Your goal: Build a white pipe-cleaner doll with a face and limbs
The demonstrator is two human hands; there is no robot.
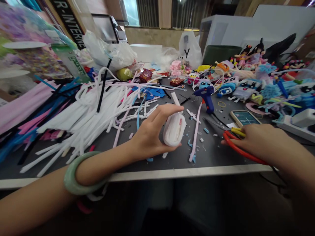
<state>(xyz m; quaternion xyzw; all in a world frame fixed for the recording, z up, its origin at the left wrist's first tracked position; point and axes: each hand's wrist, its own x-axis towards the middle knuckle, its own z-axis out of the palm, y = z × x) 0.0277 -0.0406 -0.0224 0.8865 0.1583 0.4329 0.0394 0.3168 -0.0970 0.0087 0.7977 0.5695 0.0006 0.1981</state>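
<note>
My left hand (pixel 152 131) grips a thick oval coil of white fuzzy pipe cleaner (pixel 174 129) between thumb and fingers, just above the table. A straight white strip sticks up behind the coil. Over at the right, my right hand (pixel 261 141) is closed round scissors with a big red loop handle (pixel 242 152). Their metal blades (pixel 216 124) point left, low over the table. A yellow part (pixel 238 131) shows at my fingers; whether it belongs to the scissors I cannot tell. Beyond the blades stands a dark blue glue gun (pixel 207 96).
A large pile of white pipe cleaners (pixel 98 111) covers the left, beside pink and blue bundles. A pink strip (pixel 196 134) and cut scraps lie mid-table. A phone (pixel 244 118) and a white power strip (pixel 297 126) are at right, with finished dolls (pixel 246 88) behind.
</note>
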